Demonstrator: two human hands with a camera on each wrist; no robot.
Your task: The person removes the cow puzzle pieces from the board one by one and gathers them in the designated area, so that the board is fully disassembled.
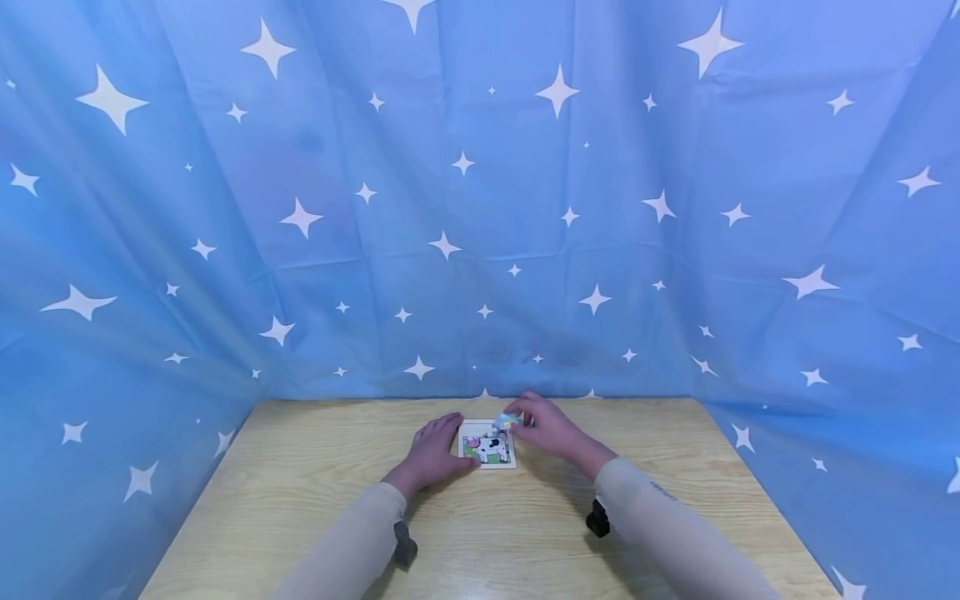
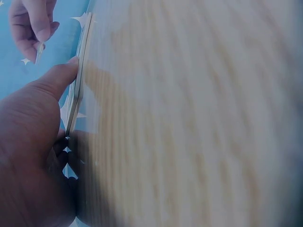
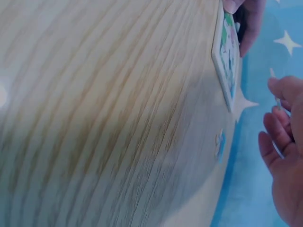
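Observation:
A small square jigsaw board with a black-and-white cow picture lies on the table, inside a pale raised rim. My left hand holds it at its left side, the thumb on the near edge and the fingers round toward the far corner. Over the board's far right corner, my right hand pinches a light-blue jigsaw piece between thumb and fingertips. That piece shows thin and edge-on in the right wrist view, raised above the board. Below the right hand, a loose blue-and-white piece lies on the wood.
The wooden table ends at a blue curtain with white stars, which hangs behind it and along both sides. Both forearms, in light sleeves, reach across the near part of the table, each with a dark device at the wrist.

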